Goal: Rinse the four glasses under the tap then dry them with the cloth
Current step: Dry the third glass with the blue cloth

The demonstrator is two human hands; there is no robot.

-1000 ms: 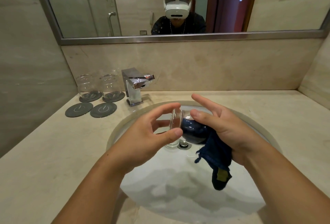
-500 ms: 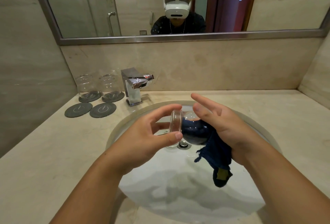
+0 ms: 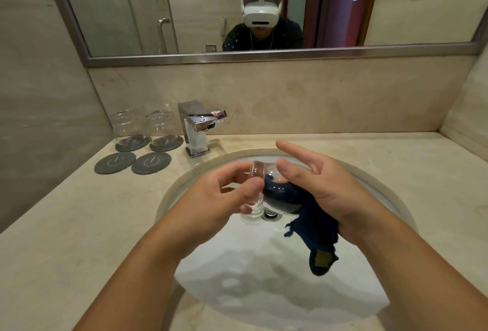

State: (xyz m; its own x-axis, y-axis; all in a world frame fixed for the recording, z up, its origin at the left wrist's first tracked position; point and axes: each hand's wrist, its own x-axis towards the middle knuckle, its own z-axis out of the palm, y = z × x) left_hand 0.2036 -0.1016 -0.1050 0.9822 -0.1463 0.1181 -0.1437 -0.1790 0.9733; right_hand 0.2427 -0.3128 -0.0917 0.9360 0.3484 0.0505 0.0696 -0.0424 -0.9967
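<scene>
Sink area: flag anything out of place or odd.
One clear drinking glass sits down in the white basin beside the drain, while two round grey coasters stand empty. Nothing looks spilled or broken.

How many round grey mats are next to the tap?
4. The front left mat and front right mat lie bare. Behind them, the back left mat holds the left glass, the back right mat the right glass. None seems hidden.
</scene>
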